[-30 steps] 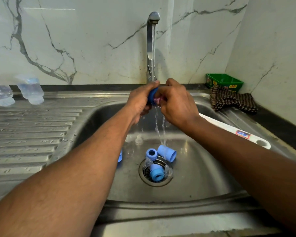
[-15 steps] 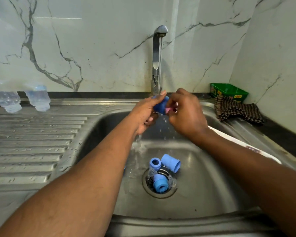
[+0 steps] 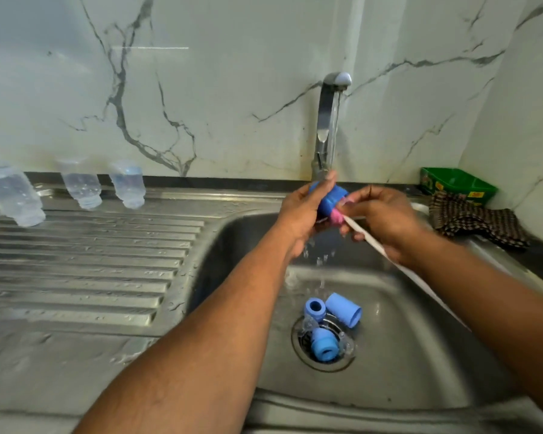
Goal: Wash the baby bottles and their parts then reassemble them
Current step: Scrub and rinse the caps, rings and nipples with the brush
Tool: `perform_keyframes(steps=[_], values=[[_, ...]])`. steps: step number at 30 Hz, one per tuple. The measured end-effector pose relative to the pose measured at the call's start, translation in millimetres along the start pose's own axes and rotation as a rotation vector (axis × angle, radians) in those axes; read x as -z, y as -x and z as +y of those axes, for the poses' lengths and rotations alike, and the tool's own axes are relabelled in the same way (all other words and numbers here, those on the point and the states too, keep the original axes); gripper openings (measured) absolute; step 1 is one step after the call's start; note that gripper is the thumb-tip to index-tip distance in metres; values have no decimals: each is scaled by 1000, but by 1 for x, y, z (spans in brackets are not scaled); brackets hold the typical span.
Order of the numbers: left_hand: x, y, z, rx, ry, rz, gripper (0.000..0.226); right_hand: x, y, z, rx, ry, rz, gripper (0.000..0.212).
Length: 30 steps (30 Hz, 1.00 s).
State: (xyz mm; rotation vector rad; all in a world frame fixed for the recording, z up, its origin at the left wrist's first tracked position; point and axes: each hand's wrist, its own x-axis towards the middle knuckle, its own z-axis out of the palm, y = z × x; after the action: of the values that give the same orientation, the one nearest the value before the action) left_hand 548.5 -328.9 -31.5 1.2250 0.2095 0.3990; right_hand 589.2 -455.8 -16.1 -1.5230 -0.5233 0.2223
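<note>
Three blue bottle parts (image 3: 328,325) crowd the drain at the near sink (image 3: 420,355) floor, bare steel around them. Above, under the tap (image 3: 328,126), the left hand (image 3: 298,214) grips a blue cap (image 3: 331,198) while the right hand (image 3: 380,219) holds what looks like a pink-tipped brush (image 3: 337,217) against it. Three clear bottles (image 3: 82,186) stand inverted along the draining surface's (image 3: 76,261) far edge.

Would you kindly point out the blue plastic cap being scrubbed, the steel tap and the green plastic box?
blue plastic cap (image 3: 333,198): head view, its ribbed side.
steel tap (image 3: 326,126): head view, mid-spout.
green plastic box (image 3: 461,183): head view, its front wall.
</note>
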Motion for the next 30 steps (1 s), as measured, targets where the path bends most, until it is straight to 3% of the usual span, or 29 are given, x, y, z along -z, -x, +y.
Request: perform_keyframes(steps=[3, 5, 8, 11, 16, 20, 27, 30], values=[[9, 6, -2, -62, -222, 181, 39, -2, 11, 16, 332, 619, 64, 22], [24, 10, 2, -137, -287, 274, 40, -10, 23, 20, 402, 765, 27, 19], [51, 23, 18, -190, -420, 300, 44, -22, 37, 17, 426, 786, -53, 17], [76, 42, 33, -281, -588, 303, 47, -33, 49, 12, 324, 773, -158, 16], [119, 52, 51, -523, -812, 335, 48, -57, 59, 3, 515, 775, 57, 23], [159, 38, 69, -432, -810, 512, 46, -88, 50, -1, 322, 865, -110, 36], [199, 1, 77, -401, -824, 727, 43, -134, 53, 10, 484, 998, -236, 26], [218, -9, 69, -264, -941, 736, 49, -133, 46, 21, 520, 1034, -223, 25]])
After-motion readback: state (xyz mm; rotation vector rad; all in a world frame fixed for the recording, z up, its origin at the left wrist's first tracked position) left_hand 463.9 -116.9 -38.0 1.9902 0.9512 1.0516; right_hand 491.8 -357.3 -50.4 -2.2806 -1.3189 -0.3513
